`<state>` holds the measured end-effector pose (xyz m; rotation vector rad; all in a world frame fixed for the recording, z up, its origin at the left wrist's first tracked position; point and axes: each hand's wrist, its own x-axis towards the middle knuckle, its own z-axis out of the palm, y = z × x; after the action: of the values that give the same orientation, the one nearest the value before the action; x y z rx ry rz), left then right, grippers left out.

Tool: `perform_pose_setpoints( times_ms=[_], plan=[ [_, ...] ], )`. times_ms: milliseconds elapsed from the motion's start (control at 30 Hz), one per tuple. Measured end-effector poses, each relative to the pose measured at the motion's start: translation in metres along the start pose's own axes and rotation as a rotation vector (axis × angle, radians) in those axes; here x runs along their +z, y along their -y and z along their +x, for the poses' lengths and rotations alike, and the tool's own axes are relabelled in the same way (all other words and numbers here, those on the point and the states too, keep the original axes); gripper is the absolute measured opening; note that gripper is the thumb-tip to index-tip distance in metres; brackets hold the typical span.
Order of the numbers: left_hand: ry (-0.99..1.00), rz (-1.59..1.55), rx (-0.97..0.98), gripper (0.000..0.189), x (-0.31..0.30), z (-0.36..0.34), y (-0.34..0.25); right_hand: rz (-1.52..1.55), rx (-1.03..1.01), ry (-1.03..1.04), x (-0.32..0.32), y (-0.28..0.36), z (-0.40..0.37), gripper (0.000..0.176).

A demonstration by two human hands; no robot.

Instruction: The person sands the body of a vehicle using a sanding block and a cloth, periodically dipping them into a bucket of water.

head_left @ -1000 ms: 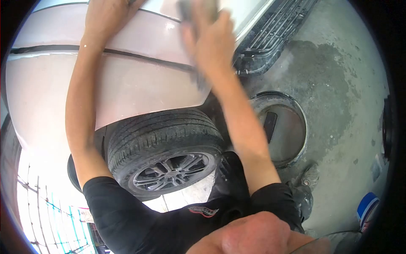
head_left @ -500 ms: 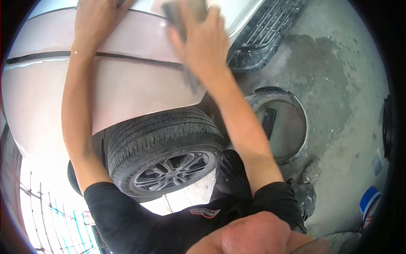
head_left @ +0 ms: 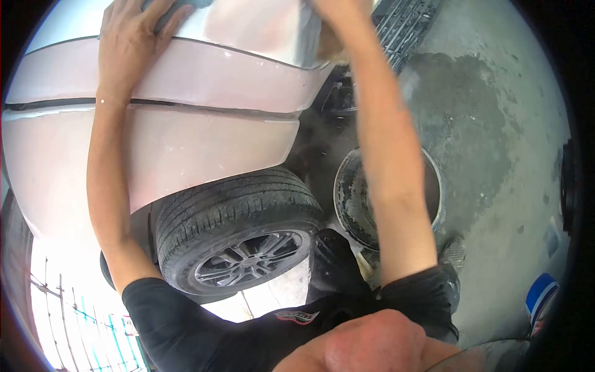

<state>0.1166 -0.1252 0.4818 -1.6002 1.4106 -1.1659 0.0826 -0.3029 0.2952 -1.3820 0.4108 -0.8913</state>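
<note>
My left hand [head_left: 133,34] lies on the pale, pinkish-white body panel [head_left: 248,59] of a vehicle. Between its thumb and fingers shows a grey-blue sponge-like pad [head_left: 180,11], partly cut off by the top edge. My right hand [head_left: 344,15] is at the panel's corner near the top edge, smeared by motion. Its fingers are out of frame or blurred, so what they hold cannot be made out. Below a dark seam runs a lower panel [head_left: 211,136] with patchy pink and white areas.
Under the panel stands a tyre [head_left: 232,201] with a spoked alloy wheel [head_left: 248,263]. A round tub [head_left: 339,192] sits on the wet-stained concrete floor [head_left: 477,124], partly behind my right forearm. A ribbed black step [head_left: 406,28] juts out at top right. A blue-and-white container [head_left: 541,294] stands far right.
My right hand has moved right and up, off the panel's middle to its corner; the dark block it held earlier is not clearly visible. My left hand has shifted slightly down and left.
</note>
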Motion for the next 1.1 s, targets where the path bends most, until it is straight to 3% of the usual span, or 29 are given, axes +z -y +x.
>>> perform_pose_setpoints(
  times_ms=[33, 133, 167, 267, 333, 400, 567, 667, 800, 867, 967, 1100],
  plan=[
    [-0.006, -0.004, -0.003, 0.033, 0.001, 0.0, 0.001, 0.0, -0.009, -0.015, -0.013, -0.008, 0.021, 0.06],
    [0.031, 0.046, 0.01, 0.038, -0.006, 0.004, -0.001, -0.013, -0.387, -0.433, 0.027, -0.092, 0.044, 0.063],
    [0.097, 0.038, -0.01, 0.038, -0.009, 0.005, -0.004, 0.103, -0.295, -0.443, 0.028, -0.098, 0.019, 0.061],
    [-0.052, 0.031, 0.162, 0.044, 0.006, 0.002, 0.013, 0.356, -0.077, -0.41, 0.025, -0.134, -0.056, 0.05],
    [-0.01, 0.041, 0.166, 0.049, 0.01, -0.003, 0.003, 0.643, 0.081, -0.354, 0.019, -0.157, -0.084, 0.05],
    [0.032, 0.015, 0.173, 0.05, 0.02, -0.007, -0.019, 0.597, 0.247, -0.315, 0.003, -0.177, -0.094, 0.041],
    [0.023, -0.057, 0.106, 0.05, 0.053, 0.05, -0.065, 0.712, 0.208, -0.285, -0.029, -0.186, -0.064, 0.04],
    [0.068, -0.102, 0.064, 0.033, 0.079, 0.119, -0.092, 0.693, 0.255, -0.35, -0.038, -0.191, -0.049, 0.043],
    [0.072, -0.212, 0.182, 0.027, 0.113, 0.169, -0.103, 0.715, 0.321, -0.348, -0.061, -0.175, -0.039, 0.042],
    [0.153, -0.19, 0.271, 0.025, 0.111, 0.163, -0.105, 0.687, 0.338, -0.384, -0.068, -0.169, -0.036, 0.041],
    [0.361, -0.06, 0.475, 0.043, 0.098, 0.093, -0.098, 0.67, 0.311, -0.379, -0.081, -0.164, -0.033, 0.042],
    [0.353, -0.183, 0.363, 0.049, 0.062, -0.01, -0.121, 0.682, 0.334, -0.366, -0.094, -0.168, -0.031, 0.039]
  ],
)
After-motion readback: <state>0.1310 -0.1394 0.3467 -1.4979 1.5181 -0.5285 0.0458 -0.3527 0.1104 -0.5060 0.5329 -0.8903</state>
